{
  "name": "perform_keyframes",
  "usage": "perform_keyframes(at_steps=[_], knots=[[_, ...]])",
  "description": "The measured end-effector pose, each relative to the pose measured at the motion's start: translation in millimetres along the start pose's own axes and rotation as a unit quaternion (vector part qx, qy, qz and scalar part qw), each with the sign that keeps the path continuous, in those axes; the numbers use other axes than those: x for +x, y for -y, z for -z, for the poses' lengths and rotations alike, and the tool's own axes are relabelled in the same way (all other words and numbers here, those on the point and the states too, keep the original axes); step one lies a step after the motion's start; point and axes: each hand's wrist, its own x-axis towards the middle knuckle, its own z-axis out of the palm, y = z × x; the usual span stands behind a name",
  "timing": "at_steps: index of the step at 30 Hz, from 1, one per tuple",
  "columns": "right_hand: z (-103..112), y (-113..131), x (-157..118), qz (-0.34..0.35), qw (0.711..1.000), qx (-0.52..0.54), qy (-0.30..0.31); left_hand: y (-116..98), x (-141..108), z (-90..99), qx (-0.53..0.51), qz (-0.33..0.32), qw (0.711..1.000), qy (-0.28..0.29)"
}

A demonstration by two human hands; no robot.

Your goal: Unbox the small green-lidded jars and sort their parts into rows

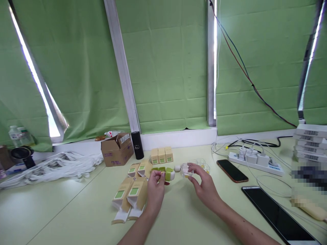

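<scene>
My left hand [156,190] pinches a small green piece with a rounded white end [170,174]; its exact kind does not show. More green pieces [157,169] show just beyond those fingers. With thumb and fingertips, my right hand [204,185] grips a small clear container [186,170], a little yellow visible at its bottom. A small white piece [177,168] lies between the two held things, at the clear container's left side. Several more clear containers [200,163] stand behind my right hand. Left of my left hand are open tan cartons [138,190] with green labels.
Three closed small boxes [161,155] stand behind the hands, near a brown cardboard box [117,151] and a black cylinder [137,144]. A phone [232,170], a tablet-like device [276,214] and a power strip [255,161] with cables lie right. White strips [56,166] lie left.
</scene>
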Motion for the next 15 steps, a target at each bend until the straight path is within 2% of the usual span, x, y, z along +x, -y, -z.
perform_keyframes(at_steps=[3, 6, 10, 15], knots=[[12.7, -9.6, 11.4, -0.009, 0.999, -0.017, -0.044, 0.1, -1.0, -0.9, 0.007, 0.007, 1.000, 0.006], [26.3, -25.4, 20.2, -0.001, 0.992, -0.112, -0.060, 0.3, -1.3, -1.7, 0.012, 0.006, 1.000, 0.006], [36.5, -51.5, 22.9, 0.007, 0.972, -0.229, -0.040, 2.4, -0.7, -2.6, 0.011, 0.002, 1.000, 0.007], [35.0, -75.0, 18.3, 0.028, 0.950, -0.311, -0.002, 5.4, -0.7, -3.4, 0.018, -0.005, 1.000, 0.001]])
